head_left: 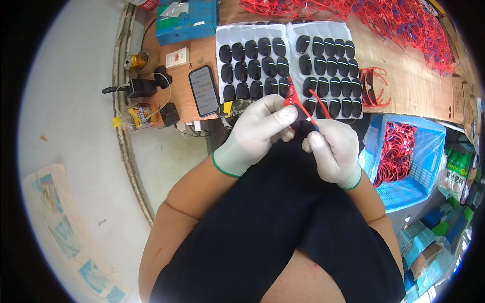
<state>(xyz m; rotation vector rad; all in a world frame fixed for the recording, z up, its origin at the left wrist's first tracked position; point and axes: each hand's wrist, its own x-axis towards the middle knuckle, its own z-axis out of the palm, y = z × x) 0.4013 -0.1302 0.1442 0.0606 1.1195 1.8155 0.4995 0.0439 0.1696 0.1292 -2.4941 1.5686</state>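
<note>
As trays of dark lenses (290,68) lie just beyond, both gloved hands, left (262,129) and right (333,149), close on a red glasses frame (298,106) slanting up-left between them.

Left hand (260,129) and right hand (333,149) each covered by a thin, close-fitting white knit glove, smooth and unmarked across back and fingers. Glove cuffs ending at the wrist, each finished with a narrow green band of edging. Forearms bare from cuff to elbow, without sleeves, watch or bracelet. Lap and thighs clothed in plain black fabric, matte, softly creased along the middle fold, reaching to the knees. Hem of the black garment curving across the lower legs, with bare knee below at the lower edge.
</note>
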